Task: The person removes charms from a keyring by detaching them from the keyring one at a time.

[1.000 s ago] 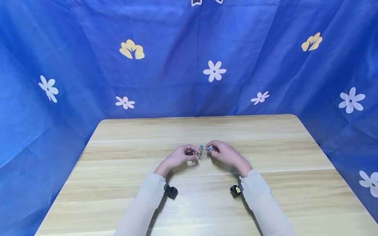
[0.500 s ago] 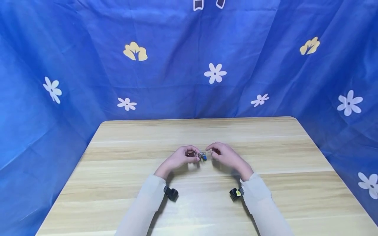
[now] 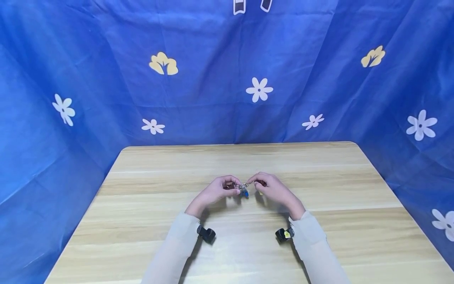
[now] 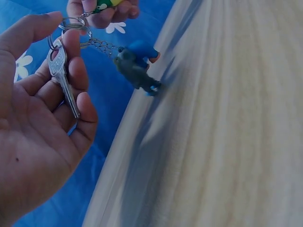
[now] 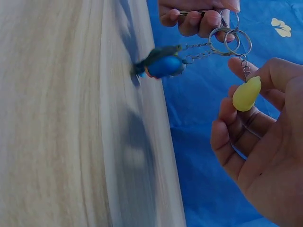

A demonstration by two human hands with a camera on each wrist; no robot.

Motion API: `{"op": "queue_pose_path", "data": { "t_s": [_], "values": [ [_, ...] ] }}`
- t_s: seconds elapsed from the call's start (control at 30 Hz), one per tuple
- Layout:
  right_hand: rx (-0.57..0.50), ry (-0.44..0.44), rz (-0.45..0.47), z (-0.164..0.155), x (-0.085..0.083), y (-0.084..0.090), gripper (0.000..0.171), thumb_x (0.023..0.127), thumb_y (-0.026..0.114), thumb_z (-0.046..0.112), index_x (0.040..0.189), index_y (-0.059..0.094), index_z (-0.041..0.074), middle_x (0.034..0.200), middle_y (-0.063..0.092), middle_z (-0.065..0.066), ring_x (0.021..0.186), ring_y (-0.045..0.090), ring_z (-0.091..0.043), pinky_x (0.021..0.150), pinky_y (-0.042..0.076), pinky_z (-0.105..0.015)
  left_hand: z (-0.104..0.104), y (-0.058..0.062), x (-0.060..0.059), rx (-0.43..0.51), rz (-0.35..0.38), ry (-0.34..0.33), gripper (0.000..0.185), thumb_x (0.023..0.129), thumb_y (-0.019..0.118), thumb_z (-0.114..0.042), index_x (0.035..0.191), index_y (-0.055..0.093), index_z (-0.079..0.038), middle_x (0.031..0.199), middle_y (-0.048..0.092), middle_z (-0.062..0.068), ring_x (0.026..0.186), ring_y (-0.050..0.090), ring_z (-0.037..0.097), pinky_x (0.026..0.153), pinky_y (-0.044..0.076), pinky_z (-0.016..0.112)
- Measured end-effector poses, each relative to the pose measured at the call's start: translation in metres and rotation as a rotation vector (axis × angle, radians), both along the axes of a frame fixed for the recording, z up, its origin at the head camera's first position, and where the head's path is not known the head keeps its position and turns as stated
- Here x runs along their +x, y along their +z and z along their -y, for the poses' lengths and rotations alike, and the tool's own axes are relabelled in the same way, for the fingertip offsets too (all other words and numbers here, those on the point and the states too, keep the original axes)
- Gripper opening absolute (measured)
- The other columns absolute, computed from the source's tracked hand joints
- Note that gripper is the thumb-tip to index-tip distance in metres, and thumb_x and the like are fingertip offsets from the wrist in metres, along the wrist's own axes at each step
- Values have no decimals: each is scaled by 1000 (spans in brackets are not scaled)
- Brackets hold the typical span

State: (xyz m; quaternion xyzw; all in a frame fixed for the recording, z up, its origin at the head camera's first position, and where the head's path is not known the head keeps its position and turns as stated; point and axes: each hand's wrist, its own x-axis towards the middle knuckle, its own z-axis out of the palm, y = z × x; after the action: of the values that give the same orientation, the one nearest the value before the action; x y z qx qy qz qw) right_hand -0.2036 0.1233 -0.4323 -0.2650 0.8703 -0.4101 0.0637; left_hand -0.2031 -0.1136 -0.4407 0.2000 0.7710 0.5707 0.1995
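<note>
Both hands meet above the middle of the wooden table (image 3: pixel 319 221). My left hand (image 3: pixel 232 188) pinches a silver key (image 4: pixel 61 71) by its head, where the key ring (image 4: pixel 71 28) passes through. Two short chains run from the joined rings (image 5: pixel 229 40) to a blue and grey charm (image 5: pixel 161 64), which hangs free between the hands (image 3: pixel 244 192). My right hand (image 3: pixel 259 185) pinches a ring, and a yellow charm (image 5: pixel 246 93) dangles from it in front of the curled fingers (image 5: pixel 227 137). Nothing touches the table.
A blue cloth with white and yellow flowers (image 3: pixel 259 89) hangs behind and on both sides of the table. A small black camera sits on each wrist (image 3: pixel 206 234), (image 3: pixel 283 234). The sleeves are pale.
The blue charm, held up between the hands a second ago, now hangs lower on its chains. Both hands have stayed close together at about the same spot.
</note>
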Motion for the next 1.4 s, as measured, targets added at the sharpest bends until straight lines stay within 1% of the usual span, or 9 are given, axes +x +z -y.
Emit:
{"op": "queue_pose_path", "data": {
  "t_s": [0.2,0.3,0.47,0.57,0.7,0.77,0.87,1.27,1.4],
  "values": [
    [-30,-1,37,0,0,0,26,97,47,9,112,67,10,105,67,-13,65,50,-10,68,47,-25,0,0,-1,25,4,7,29,86,68,-12,112,60,0,103,67,9,89,61,14,81,50,32],
    [-68,-20,76,1,0,-1,26,97,45,7,110,67,9,92,65,-15,66,50,-12,65,46,-25,-1,-2,-3,30,5,0,31,87,68,-14,113,60,-1,104,67,10,89,61,14,81,51,32],
    [-103,-63,138,5,2,-2,26,98,41,8,105,66,10,69,50,-3,60,42,-11,61,42,-24,0,-7,-2,37,23,3,34,87,68,-16,116,59,-1,108,67,13,89,63,14,82,52,33],
    [-98,-58,129,7,3,-3,24,100,42,11,105,65,10,79,59,-4,70,51,-12,72,47,-29,1,-8,-2,45,36,21,35,87,68,-15,117,58,-1,110,67,15,90,63,14,82,51,32],
    [-112,-52,145,8,4,-3,17,99,52,23,104,65,14,106,67,-7,98,61,-22,91,48,-41,3,-7,-3,39,36,40,35,86,69,-17,117,59,-2,110,67,12,92,62,13,84,51,32],
    [-124,-59,167,10,3,-2,15,96,58,27,103,65,16,104,67,-3,98,61,-23,91,48,-42,4,-4,-4,41,33,43,35,86,70,-18,116,60,-3,109,67,11,92,63,13,85,52,33],
    [-140,-51,170,11,2,0,15,93,62,27,100,65,15,97,66,-3,85,59,-22,82,48,-35,5,-2,-5,50,27,36,34,86,69,-18,115,59,-3,108,68,11,92,64,13,85,53,35],
    [-101,-48,16,14,8,8,10,93,62,21,96,67,13,97,70,-4,86,61,-14,83,49,-33,5,0,-2,68,19,-9,32,87,68,-18,114,58,-3,105,69,9,92,66,14,87,52,29],
    [-102,-54,-6,17,9,10,9,92,63,19,95,67,12,95,70,-4,84,61,-13,79,50,-30,6,0,0,111,29,-28,31,89,64,-11,116,55,1,106,70,15,98,68,26,89,53,28]
  ]
}}
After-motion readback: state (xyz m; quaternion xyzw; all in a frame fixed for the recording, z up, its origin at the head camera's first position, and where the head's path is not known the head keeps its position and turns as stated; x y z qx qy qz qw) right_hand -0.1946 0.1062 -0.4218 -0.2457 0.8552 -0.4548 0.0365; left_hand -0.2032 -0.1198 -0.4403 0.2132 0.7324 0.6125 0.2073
